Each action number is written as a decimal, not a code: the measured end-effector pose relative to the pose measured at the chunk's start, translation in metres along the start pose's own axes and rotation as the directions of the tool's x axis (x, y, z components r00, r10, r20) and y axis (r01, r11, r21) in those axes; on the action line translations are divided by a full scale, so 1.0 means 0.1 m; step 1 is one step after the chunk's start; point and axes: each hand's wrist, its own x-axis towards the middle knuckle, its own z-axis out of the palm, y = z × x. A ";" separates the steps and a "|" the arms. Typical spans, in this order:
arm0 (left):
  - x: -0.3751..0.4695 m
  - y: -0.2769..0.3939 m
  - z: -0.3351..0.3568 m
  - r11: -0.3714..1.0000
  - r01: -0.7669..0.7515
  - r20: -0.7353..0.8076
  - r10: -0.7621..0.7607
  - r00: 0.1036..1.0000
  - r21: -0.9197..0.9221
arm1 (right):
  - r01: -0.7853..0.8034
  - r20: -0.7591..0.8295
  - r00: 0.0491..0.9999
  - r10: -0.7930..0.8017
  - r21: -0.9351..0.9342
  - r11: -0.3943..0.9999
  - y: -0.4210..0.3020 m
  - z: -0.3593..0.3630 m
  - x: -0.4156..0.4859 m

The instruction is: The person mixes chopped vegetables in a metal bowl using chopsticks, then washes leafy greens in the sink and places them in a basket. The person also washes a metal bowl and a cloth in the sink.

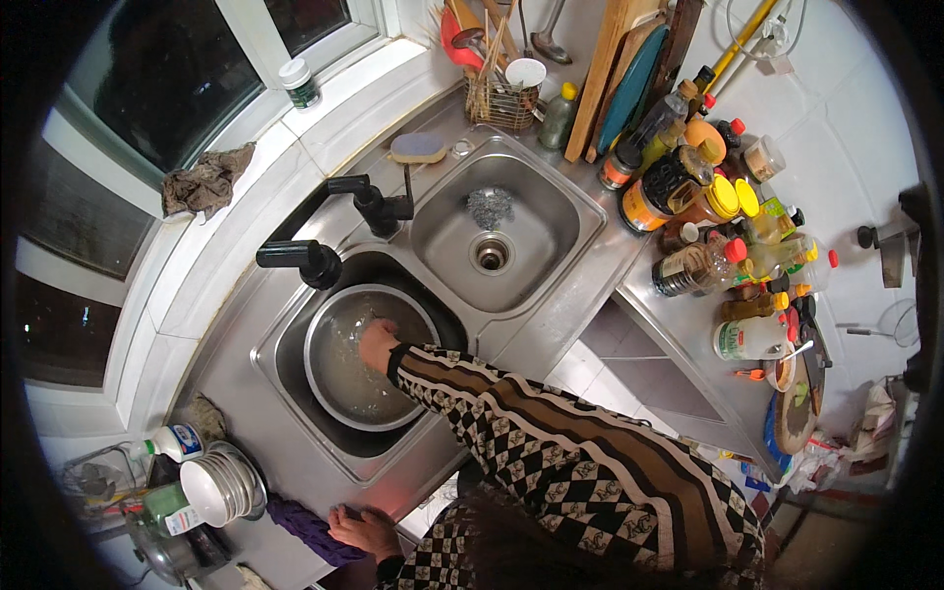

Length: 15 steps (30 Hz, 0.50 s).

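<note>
A round metal basin [324,398] of cloudy water sits in the left bowl of a double steel sink [346,472]. My right hand [378,345] is partly under the water near the basin's middle; its fingers are hidden, so whether it holds anything is unclear. On the counter's front edge rests my left hand [365,531], fingers slightly spread, beside a bunched purple cloth [313,531]. The black faucet [299,257] stands behind the basin. A grey scouring pad [490,209] lies in the right bowl, above the drain [491,253].
Stacked white bowls [214,490] and a white bottle [177,442] stand at the lower left. A sponge [417,148] lies behind the sink. Bottles and jars [693,262] crowd the right counter. Cutting boards [634,88] lean on the wall. A brown rag [208,181] lies on the windowsill.
</note>
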 end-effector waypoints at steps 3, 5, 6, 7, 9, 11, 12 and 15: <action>0.02 0.01 -0.01 0.999 0.025 0.023 -0.025 0.999 -0.029 | -0.001 0.004 1.000 0.001 0.035 0.999 0.03 -0.06 -0.01; 0.01 0.02 0.00 1.000 0.012 -0.024 -0.012 1.000 -0.002 | -0.002 0.003 1.000 0.001 0.052 0.999 0.03 -0.07 -0.04; 0.02 0.02 0.02 0.999 0.030 -0.014 -0.030 0.999 0.016 | -0.012 0.001 1.000 0.012 0.064 0.998 0.05 -0.07 -0.06; 0.01 0.02 0.03 0.996 0.054 0.002 -0.054 0.999 -0.073 | -0.031 0.003 1.000 0.031 0.075 0.997 0.05 -0.07 -0.08; 0.01 0.02 0.04 0.999 0.018 -0.043 -0.019 0.999 -0.027 | -0.067 -0.002 0.998 0.068 0.108 0.992 0.09 -0.07 -0.10; 0.04 0.00 0.06 0.993 0.014 -0.049 -0.020 0.999 -0.114 | -0.102 -0.007 0.994 0.105 0.159 0.982 0.14 -0.06 -0.08; 0.04 -0.01 0.05 0.996 0.018 -0.016 -0.020 1.000 -0.083 | -0.125 -0.018 0.991 0.130 0.179 0.976 0.17 -0.05 -0.05; 0.09 -0.03 0.05 0.997 0.029 -0.046 -0.032 0.998 -0.071 | -0.312 -0.091 0.937 0.337 0.212 0.926 0.28 0.03 0.04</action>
